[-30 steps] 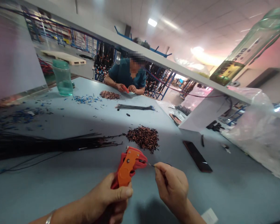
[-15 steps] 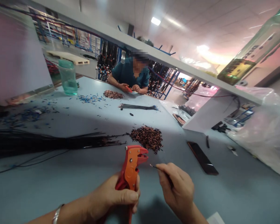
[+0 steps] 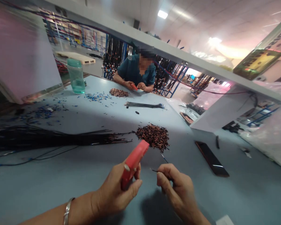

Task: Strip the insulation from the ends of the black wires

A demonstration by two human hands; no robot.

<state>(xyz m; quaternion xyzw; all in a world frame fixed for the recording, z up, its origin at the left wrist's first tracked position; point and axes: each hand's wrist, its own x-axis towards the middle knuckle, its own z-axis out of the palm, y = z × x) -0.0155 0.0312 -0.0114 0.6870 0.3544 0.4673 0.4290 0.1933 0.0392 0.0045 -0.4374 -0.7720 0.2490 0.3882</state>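
My left hand (image 3: pixel 118 187) is wrapped round a red and orange wire stripper (image 3: pixel 135 159), its red back now facing up and its jaws turned out of sight. Between thumb and fingertips, my right hand (image 3: pixel 175 184) pinches a thin black wire (image 3: pixel 155 170) whose short end points left toward the tool, without touching it. Just beyond the tool lies a heap of short black and copper-coloured pieces (image 3: pixel 153 136). A long bundle of black wires (image 3: pixel 61 137) stretches across the left of the table, its stripped ends near that heap.
Opposite sits a co-worker (image 3: pixel 135 70) holding a red tool. Blue scraps (image 3: pixel 41 112) litter the left side, near a green water bottle (image 3: pixel 76 76). A dark phone (image 3: pixel 212 158) lies at right. A second wire bundle (image 3: pixel 144 105) rests farther back, below a white shelf beam (image 3: pixel 154 47).
The wire stripper has rolled in my left hand, from showing its orange side and jaws to showing its red back. My right hand still pinches the wire. The view has shifted slightly.
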